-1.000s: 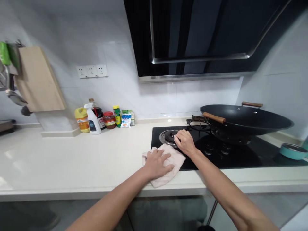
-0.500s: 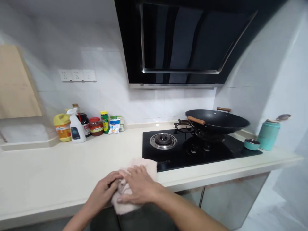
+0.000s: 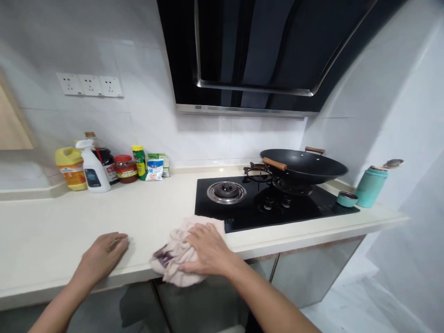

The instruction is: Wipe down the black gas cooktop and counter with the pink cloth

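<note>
A pale pink cloth (image 3: 176, 247), bunched up and with a dark patch on its left part, lies at the counter's front edge. It overlaps the near left corner of the black gas hob (image 3: 249, 221) and hangs slightly over the edge. My right hand (image 3: 206, 249) presses down on the cloth and holds it, thumb apart from the fingers. Off to the left, my left hand (image 3: 102, 256) rests on the white counter (image 3: 145, 208), apart from the cloth. Its fingers are curled in, and nothing shows in them.
A black wok (image 3: 305, 169) with wooden handles sits on the hob's right burner. Right of it stand a teal flask (image 3: 372, 187) and a small teal cup (image 3: 347, 199). Along the back wall are a spray bottle (image 3: 95, 171), a sauce jar (image 3: 125, 169) and other containers. A range hood (image 3: 256, 55) hangs above.
My left hand has come off the cloth and moved left onto the counter. My right hand stays on the cloth, which is now more bunched. The view has shifted slightly.
</note>
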Action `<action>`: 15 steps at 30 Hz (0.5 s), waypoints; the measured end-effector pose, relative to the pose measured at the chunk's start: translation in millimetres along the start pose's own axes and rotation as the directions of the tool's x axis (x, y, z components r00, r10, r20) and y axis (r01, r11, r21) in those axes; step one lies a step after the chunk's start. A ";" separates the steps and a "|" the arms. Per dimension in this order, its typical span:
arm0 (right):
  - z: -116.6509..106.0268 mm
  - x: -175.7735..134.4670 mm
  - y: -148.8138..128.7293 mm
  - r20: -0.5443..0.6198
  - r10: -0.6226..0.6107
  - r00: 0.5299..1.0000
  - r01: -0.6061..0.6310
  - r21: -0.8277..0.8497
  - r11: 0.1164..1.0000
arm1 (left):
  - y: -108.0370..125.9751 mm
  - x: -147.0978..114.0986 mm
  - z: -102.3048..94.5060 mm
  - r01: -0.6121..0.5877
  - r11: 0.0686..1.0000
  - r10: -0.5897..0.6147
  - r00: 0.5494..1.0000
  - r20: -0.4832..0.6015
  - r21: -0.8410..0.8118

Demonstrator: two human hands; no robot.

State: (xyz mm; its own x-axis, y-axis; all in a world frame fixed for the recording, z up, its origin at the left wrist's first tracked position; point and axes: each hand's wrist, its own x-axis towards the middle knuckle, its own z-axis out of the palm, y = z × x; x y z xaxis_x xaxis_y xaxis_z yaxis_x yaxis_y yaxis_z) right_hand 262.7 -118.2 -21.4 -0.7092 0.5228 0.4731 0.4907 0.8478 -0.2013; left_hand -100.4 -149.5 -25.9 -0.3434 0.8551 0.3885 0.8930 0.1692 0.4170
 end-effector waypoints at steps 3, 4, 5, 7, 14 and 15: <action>-21.2 -40.1 30.5 -0.081 0.088 0.993 -0.091 -0.037 0.995 | -3.9 4.0 -6.1 -0.038 0.996 0.033 0.997 0.065 0.082; -29.7 -55.5 42.6 -0.110 0.146 0.983 -0.153 -0.055 0.987 | -7.2 5.3 -6.9 -0.042 0.994 0.035 0.996 0.077 0.103; -38.7 -71.9 56.0 -0.141 0.211 0.967 -0.223 -0.080 0.972 | -11.4 6.2 -7.1 -0.054 0.991 0.044 0.996 0.083 0.123; -57.8 -107.4 87.6 -0.181 0.309 0.934 -0.337 -0.149 0.930 | -21.2 6.8 -6.1 -0.108 0.982 0.096 0.992 0.077 0.158; -127.4 -242.9 229.3 -0.430 0.609 0.666 -0.745 -0.349 0.569 | -39.4 -2.5 -11.7 -0.177 0.932 0.195 0.980 -0.026 0.316; -137.2 -259.4 245.8 -0.464 0.636 0.617 -0.787 -0.371 0.493 | -40.4 -3.2 -15.5 -0.173 0.928 0.189 0.982 -0.018 0.331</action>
State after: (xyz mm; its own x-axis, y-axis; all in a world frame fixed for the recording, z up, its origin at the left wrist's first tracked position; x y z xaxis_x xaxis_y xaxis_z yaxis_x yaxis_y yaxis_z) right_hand 636.7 -57.6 -75.9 0.1095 0.8200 0.5617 0.9878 -0.0268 -0.1534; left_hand -139.9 -166.7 -31.2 -0.1735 0.8624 0.4755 0.9840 0.1715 0.0479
